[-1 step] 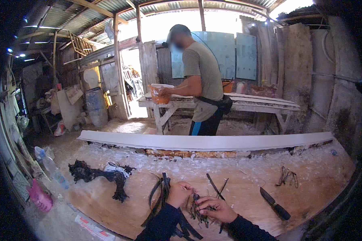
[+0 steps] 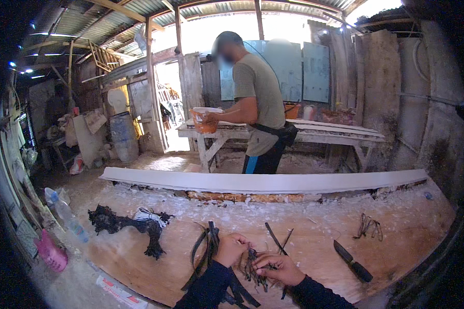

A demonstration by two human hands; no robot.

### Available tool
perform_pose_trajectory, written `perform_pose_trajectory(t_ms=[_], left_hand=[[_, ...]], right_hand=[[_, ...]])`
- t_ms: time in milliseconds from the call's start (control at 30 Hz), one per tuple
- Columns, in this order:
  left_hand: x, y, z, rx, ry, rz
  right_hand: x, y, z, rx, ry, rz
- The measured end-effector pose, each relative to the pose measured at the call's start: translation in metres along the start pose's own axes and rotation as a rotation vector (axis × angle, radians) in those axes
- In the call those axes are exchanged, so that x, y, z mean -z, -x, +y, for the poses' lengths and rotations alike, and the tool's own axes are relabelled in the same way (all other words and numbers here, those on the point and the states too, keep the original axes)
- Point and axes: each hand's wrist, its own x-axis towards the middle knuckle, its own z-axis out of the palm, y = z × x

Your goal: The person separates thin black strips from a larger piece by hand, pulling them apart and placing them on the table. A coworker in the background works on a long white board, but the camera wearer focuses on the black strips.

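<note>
My left hand (image 2: 232, 249) and my right hand (image 2: 279, 268) meet over the wooden tabletop, fingers pinched. Between them is a small bundle of thin dark cords (image 2: 252, 273), its loose ends hanging down toward the board. The left fingertips close on its upper end, while the right fingers grip its side; the exact hold is partly hidden by the fingers. Beside and beneath my left wrist lie long black flat strips (image 2: 210, 241). Two more dark strips (image 2: 276, 238) cross just beyond my right hand. A knife (image 2: 351, 261) with a dark handle rests farther right.
A long white plaster-like strip (image 2: 263, 182) runs along the table's far edge. Black netted cord (image 2: 121, 221), a white cord bundle (image 2: 152, 217) and thin dark loops (image 2: 367, 226) lie about. Across the way a person (image 2: 258, 98) holds an orange bucket (image 2: 205, 121) beside another bench (image 2: 325, 135).
The person across has shifted very slightly to the left. My hands stay in nearly the same place on the bundle.
</note>
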Motion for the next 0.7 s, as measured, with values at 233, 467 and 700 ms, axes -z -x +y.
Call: perform_pose_trajectory(t_ms=[233, 467, 700], left_hand=[[-0.014, 0.002, -0.008, -0.086, 0.238, -0.202], [-0.019, 0.012, 0.025, -0.262, 0.229, -0.574], [-0.029, 0.032, 0.044, -0.229, 0.431, -0.833]], right_hand=[[0.010, 0.003, 0.013, -0.154, -0.039, 0.377], [0.024, -0.007, 0.026, -0.053, 0.208, 0.708], [0.030, -0.009, 0.024, -0.040, 0.172, 0.759]])
